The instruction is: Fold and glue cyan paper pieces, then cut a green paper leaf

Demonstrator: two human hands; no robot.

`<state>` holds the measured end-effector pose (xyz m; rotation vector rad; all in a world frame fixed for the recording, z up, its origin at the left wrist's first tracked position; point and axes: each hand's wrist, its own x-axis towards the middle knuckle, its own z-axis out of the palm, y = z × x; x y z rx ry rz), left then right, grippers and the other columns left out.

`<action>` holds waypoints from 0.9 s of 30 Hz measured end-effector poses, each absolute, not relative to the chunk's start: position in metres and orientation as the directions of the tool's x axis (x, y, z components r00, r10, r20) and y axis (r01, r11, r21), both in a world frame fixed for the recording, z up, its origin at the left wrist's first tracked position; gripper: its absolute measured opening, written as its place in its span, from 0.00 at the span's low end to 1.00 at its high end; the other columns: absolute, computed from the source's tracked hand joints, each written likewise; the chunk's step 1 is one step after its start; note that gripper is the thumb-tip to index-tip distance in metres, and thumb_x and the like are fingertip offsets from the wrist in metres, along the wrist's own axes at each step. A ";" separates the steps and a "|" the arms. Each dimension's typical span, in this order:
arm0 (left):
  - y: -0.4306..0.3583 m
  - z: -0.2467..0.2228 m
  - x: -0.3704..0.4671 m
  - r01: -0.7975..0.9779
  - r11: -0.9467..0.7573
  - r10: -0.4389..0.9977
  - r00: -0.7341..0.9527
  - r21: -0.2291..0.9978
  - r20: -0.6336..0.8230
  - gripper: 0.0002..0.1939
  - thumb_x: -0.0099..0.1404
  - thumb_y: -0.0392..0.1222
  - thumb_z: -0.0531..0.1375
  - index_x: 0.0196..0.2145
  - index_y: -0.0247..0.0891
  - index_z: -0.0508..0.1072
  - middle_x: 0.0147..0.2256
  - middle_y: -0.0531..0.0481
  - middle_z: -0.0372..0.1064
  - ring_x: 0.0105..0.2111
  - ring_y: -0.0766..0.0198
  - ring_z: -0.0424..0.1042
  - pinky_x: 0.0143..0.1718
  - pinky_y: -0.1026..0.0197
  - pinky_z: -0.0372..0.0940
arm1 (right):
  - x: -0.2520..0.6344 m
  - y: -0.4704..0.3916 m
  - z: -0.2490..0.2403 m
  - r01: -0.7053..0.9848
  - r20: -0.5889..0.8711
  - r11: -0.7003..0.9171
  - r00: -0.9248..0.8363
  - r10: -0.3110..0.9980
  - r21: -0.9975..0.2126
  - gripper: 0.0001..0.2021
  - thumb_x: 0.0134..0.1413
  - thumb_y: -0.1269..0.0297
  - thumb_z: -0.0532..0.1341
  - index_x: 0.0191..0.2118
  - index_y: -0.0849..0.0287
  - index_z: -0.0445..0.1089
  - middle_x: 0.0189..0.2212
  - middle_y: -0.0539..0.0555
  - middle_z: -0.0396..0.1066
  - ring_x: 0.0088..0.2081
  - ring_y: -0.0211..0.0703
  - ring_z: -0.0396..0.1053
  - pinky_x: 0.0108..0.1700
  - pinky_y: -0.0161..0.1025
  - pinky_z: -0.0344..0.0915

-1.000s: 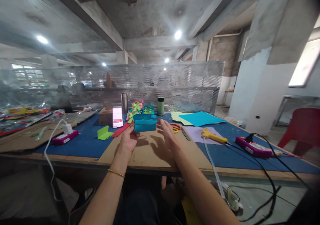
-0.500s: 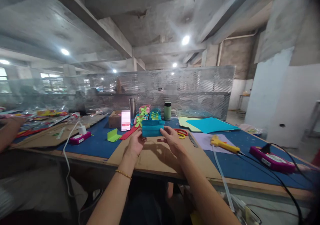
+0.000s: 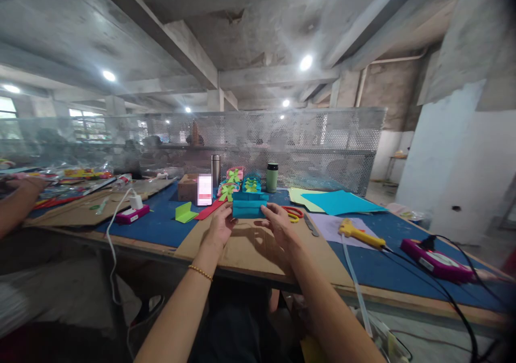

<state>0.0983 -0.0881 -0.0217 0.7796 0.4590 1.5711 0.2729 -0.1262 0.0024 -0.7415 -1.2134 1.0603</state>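
Observation:
Between my hands is a small blue folded paper box (image 3: 248, 208), held up over a sheet of brown cardboard (image 3: 258, 253). My left hand (image 3: 221, 224) grips its left end, fingers closed on the edge. At the right end my right hand (image 3: 279, 224) pinches it, thumb in front. Just beyond it stand small decorated pieces: a blue one with green paper bows (image 3: 252, 185) and pink ones with green bows (image 3: 228, 192). Red-and-yellow scissors (image 3: 295, 213) lie right of my right hand, beside a knife (image 3: 310, 225). A folded green paper (image 3: 185, 212) and a red paper strip (image 3: 209, 210) lie to the left.
A yellow glue gun (image 3: 360, 234) rests on lilac paper, its cord running to a purple power strip (image 3: 437, 261). Blue sheets (image 3: 342, 201) lie behind. A phone (image 3: 205, 190), steel flask (image 3: 216, 169) and green tumbler (image 3: 272, 178) stand at the back. Another person's arm (image 3: 18, 204) is far left.
The view has shifted slightly, so everything sits a little differently in the picture. My hands keep the same hold on the blue paper box.

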 end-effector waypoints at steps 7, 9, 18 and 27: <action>-0.093 -0.018 0.101 -0.745 -0.128 0.976 0.022 0.654 0.215 0.14 0.45 0.38 0.70 0.31 0.36 0.74 0.25 0.54 0.71 0.23 0.70 0.66 0.20 0.67 0.56 | 0.273 -0.131 0.003 -0.268 0.331 0.323 0.015 0.943 -0.908 0.15 0.48 0.55 0.70 0.40 0.54 0.71 0.36 0.55 0.76 0.31 0.46 0.76 0.29 0.42 0.75; -0.094 -0.017 0.101 -0.756 -0.119 0.977 0.026 0.643 0.211 0.14 0.45 0.39 0.71 0.30 0.36 0.74 0.24 0.55 0.70 0.22 0.70 0.66 0.20 0.67 0.57 | 0.272 -0.133 0.004 -0.264 0.331 0.319 -0.002 0.944 -0.910 0.14 0.48 0.55 0.70 0.39 0.54 0.71 0.35 0.53 0.75 0.30 0.45 0.76 0.29 0.41 0.75; -0.096 -0.013 0.101 -0.778 -0.105 0.977 0.036 0.620 0.211 0.15 0.44 0.39 0.72 0.28 0.36 0.73 0.22 0.56 0.68 0.21 0.71 0.65 0.20 0.68 0.56 | 0.272 -0.130 0.006 -0.286 0.348 0.322 -0.043 0.937 -0.903 0.16 0.45 0.55 0.72 0.38 0.57 0.73 0.41 0.55 0.75 0.34 0.43 0.75 0.32 0.39 0.76; -0.093 -0.015 0.102 -0.800 -0.091 0.982 0.027 0.593 0.187 0.18 0.43 0.43 0.74 0.30 0.37 0.73 0.23 0.56 0.69 0.23 0.69 0.67 0.22 0.67 0.58 | 0.272 -0.131 0.007 -0.243 0.316 0.296 -0.047 0.948 -0.924 0.17 0.46 0.53 0.71 0.39 0.56 0.73 0.39 0.56 0.77 0.34 0.46 0.76 0.32 0.41 0.75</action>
